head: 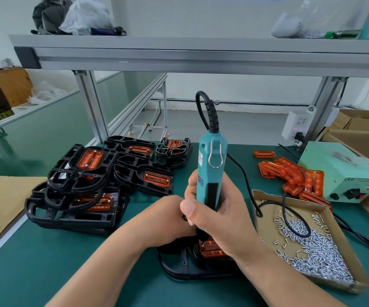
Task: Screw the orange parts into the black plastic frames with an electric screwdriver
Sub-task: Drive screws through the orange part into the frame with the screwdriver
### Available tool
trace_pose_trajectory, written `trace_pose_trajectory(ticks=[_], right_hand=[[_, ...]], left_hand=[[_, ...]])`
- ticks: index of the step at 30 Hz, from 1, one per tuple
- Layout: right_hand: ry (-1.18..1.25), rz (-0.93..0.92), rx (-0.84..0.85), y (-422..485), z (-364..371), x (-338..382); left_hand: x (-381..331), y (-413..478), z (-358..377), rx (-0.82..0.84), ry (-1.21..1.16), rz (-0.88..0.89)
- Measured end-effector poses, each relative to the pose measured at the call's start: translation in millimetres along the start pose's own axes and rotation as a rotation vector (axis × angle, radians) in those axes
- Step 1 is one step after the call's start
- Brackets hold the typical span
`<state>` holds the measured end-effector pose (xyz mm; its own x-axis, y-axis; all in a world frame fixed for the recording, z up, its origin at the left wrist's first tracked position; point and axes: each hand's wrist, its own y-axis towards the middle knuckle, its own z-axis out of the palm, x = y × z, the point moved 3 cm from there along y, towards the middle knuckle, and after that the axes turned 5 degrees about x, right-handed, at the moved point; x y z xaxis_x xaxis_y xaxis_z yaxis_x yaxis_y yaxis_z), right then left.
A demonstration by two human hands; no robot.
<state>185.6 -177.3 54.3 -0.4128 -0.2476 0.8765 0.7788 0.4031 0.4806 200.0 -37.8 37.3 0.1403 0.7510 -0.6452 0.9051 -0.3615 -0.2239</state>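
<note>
An orange part (210, 249) sits in a black frame (179, 262) directly beneath the right hand (219, 218), which grips an upright electric screwdriver (212, 165). The left hand (168, 218) is close beside it, fingers hidden, grip unclear. If the driver tilts, the bit may slip and scar the part.

— Where's the electric screwdriver (212, 160)?
— It's teal and stands upright, with a black cord looping from its top. The right hand (219, 218) grips it and hides its lower end, just over an orange part (210, 249).
— And that part?
— It's translucent and sits in a black frame (179, 264) lying flat nearest the person.
— The others?
— Fitted frames (79, 173) are stacked at left, and loose orange parts (289, 173) are heaped at right.
</note>
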Motion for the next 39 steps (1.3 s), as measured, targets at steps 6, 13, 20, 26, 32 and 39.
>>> trace_pose_trajectory(ticks=[6,13,20,26,32,39], right_hand=[[-0.016,-0.02,0.008,-2,1,4],[-0.021,-0.035,-0.001,-4,2,9],[0.028,-0.113,-0.007,-4,1,21],[0.18,-0.117,-0.134,2,-20,24],[0.261,-0.012,-0.298,8,-45,15],[0.362,0.12,-0.325,6,-57,10]], left_hand=[[-1,-1,-1,0.003,-0.001,-0.002],[-7,-5,-2,0.021,-0.007,0.0],[-3,0,1,0.021,-0.001,0.04],[6,5,4,0.02,-0.03,0.097],[7,4,2,0.038,0.005,0.08],[11,2,-1,0.075,0.032,0.079]])
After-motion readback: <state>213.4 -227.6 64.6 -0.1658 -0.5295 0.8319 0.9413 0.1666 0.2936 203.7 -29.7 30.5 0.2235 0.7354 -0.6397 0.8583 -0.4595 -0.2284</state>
